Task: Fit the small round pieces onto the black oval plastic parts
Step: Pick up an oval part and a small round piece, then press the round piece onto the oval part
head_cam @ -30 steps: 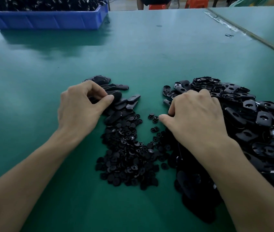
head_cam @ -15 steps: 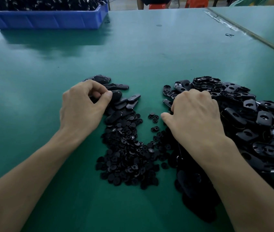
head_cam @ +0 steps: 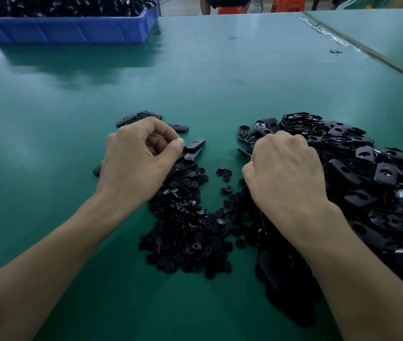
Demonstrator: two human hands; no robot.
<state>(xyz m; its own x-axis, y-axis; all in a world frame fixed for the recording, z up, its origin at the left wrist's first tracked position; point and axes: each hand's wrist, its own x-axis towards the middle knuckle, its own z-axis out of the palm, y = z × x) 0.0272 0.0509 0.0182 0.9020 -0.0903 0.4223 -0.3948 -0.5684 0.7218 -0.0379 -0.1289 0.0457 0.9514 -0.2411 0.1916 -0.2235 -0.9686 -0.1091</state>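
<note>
Okay, left hand [head_cam: 136, 158] fingers curled tight, thumb tip against index, right at the small group of oval parts [head_cam: 194, 145]; can't tell if anything is pinched. Right hand [head_cam: 286, 173] knuckles up, fingers curled down into the big oval pile [head_cam: 380, 183], grip hidden. Round pieces [head_cam: 188, 217] heaped between both forearms on the green table [head_cam: 47, 119].

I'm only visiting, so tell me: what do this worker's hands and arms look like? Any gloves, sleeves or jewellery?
Both are bare. The left hand and right hand wear no gloves, and no ring shows on the parts in view. The forearms carry no sleeve, watch or bracelet as far as the picture reaches.
</note>
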